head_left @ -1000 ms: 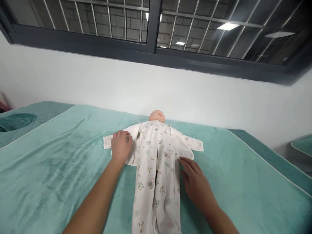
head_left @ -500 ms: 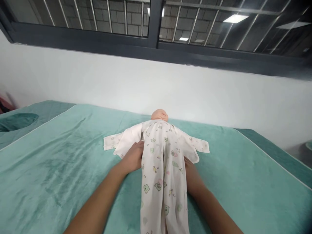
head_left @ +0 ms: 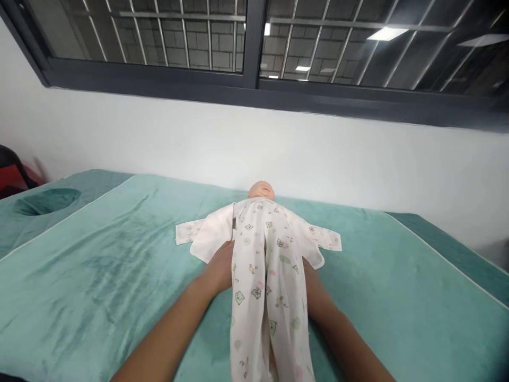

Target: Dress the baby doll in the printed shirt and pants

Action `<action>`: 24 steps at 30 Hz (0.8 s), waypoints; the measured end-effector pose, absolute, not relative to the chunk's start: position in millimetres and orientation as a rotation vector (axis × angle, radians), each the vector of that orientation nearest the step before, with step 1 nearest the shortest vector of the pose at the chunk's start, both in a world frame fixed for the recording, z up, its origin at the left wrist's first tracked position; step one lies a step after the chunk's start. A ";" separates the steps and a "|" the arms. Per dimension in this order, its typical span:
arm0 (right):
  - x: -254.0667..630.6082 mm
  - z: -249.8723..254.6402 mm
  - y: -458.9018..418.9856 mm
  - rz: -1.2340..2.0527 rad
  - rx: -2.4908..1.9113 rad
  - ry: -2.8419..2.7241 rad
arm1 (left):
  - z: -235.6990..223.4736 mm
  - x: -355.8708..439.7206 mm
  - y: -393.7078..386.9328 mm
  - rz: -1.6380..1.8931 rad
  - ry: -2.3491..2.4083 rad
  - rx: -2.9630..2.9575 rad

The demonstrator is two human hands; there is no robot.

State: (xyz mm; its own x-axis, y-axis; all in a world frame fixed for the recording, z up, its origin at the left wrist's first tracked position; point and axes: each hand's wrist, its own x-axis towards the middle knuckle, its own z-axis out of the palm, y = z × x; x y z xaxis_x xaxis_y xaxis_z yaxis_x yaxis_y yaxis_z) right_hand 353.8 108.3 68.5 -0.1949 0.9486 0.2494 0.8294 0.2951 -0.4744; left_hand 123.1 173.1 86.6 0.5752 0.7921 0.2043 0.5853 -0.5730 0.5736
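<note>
A baby doll (head_left: 261,190) lies on its back on the teal towel (head_left: 99,265), head toward the wall. A white printed jacket (head_left: 210,236) is spread open beneath it, sleeves out to both sides. White printed trousers (head_left: 266,286) lie over its body and legs. My left hand (head_left: 219,268) is tucked under the trousers' left edge at the doll's side, fingers hidden. My right hand (head_left: 312,281) is slid under the right edge, and only its wrist and the back of the hand show.
The towel covers a padded table against a white wall below a dark-framed barred window (head_left: 254,48). A darker teal face hole (head_left: 45,201) sits at the far left. A red and black object (head_left: 10,175) is at the left edge.
My left hand left the jacket's left sleeve and slid under the trousers at the doll's side. My right hand moved in under the right edge. The view shifted slightly.
</note>
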 end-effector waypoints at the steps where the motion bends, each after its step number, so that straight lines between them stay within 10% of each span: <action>1: 354.1 68.2 108.6 0.285 -1.565 -2.126 | 83.5 121.7 173.2 0.629 1.123 2.395; 14: 370.8 65.1 90.5 0.003 -1.402 -2.150 | 48.9 95.4 149.8 0.861 0.949 2.558; 20: 396.4 64.3 77.0 0.506 -1.447 -1.812 | 50.4 61.1 180.6 1.218 1.845 2.045; 24: 433.2 62.8 104.5 0.230 -1.764 -1.535 | 50.4 57.3 196.7 0.962 2.155 1.954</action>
State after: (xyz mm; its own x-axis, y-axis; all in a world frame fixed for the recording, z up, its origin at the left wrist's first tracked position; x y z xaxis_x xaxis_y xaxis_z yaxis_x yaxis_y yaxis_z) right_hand 433.2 104.5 62.8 0.2573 0.9047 0.3397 0.7650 0.0241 -0.6436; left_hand 57.3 196.7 50.4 -0.1847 0.9202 0.3450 0.8714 -0.0090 0.4904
